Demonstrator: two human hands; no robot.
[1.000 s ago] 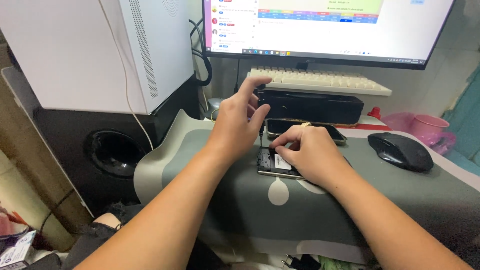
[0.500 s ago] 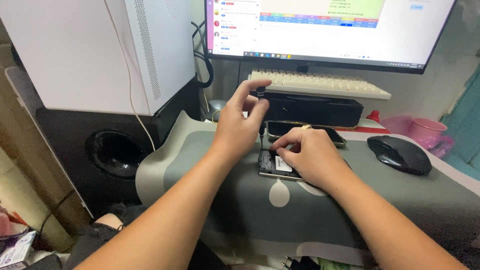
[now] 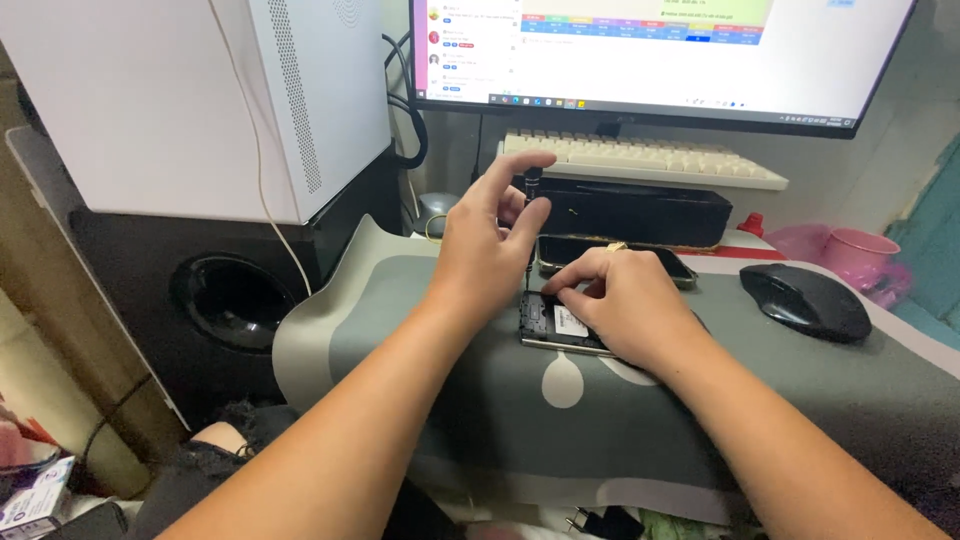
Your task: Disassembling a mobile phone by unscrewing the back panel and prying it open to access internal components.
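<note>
Upright, a small screwdriver (image 3: 532, 190) sits pinched in the left hand (image 3: 487, 240); the right hand (image 3: 615, 300) presses the opened phone (image 3: 550, 325).

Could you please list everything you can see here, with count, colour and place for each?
Opened phone: one, dark with a white label, on the mat under the right hand.
Second phone: one, black, just behind the opened one.
Small screwdriver: one, black, upright in the left fingers.
Desk mat: one, grey-green with pale patches, across the desk.
Mouse: one, black, right on the mat.
Keyboard: one, cream, on a black box below the monitor.
Computer case: one, white, left.
Speaker: one, black, below the case.
Cup: one, pink, far right.
Left hand: holding the screwdriver.
Right hand: resting on the opened phone.
</note>
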